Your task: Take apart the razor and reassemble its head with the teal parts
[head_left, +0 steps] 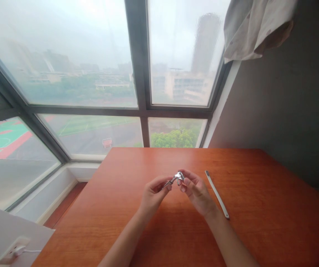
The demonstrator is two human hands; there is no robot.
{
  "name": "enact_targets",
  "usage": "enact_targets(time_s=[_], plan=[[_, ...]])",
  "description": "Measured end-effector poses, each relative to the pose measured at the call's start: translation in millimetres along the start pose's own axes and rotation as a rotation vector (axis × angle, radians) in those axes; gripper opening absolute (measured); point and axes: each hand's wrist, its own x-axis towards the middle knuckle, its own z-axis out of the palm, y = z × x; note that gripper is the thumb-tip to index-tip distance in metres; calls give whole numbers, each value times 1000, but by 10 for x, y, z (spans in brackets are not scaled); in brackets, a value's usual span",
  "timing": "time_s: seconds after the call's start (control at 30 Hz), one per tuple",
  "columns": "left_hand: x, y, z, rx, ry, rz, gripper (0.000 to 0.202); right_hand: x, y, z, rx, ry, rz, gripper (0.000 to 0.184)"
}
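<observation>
A small, shiny silver metal piece [178,175] is held above the wooden table between both my hands. It has a slim stem on the left and a wider, chunky end on the right; its exact kind cannot be made out. My left hand [153,194] pinches the stem between thumb and fingers. Around the wider end, the thumb and fingers of my right hand [197,191] are closed, hiding part of it. To the right of that hand lies a white toothbrush [217,194], its dark-bristled head pointing away from me.
The reddish-brown wooden table [262,193] reaches to a large window with dark frames [140,55]. A grey wall [273,100] stands on the right, with a light cloth [256,29] hanging above. At lower left, a plug [19,250] with a white cord sits in a wall socket.
</observation>
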Motion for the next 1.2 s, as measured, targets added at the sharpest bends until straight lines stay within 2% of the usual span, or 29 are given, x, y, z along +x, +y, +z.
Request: enact_targets(time_s=[1.2], plan=[[0,34,-24,76,-85,115,21,13,-74,-108,-204,-50,-78,38]])
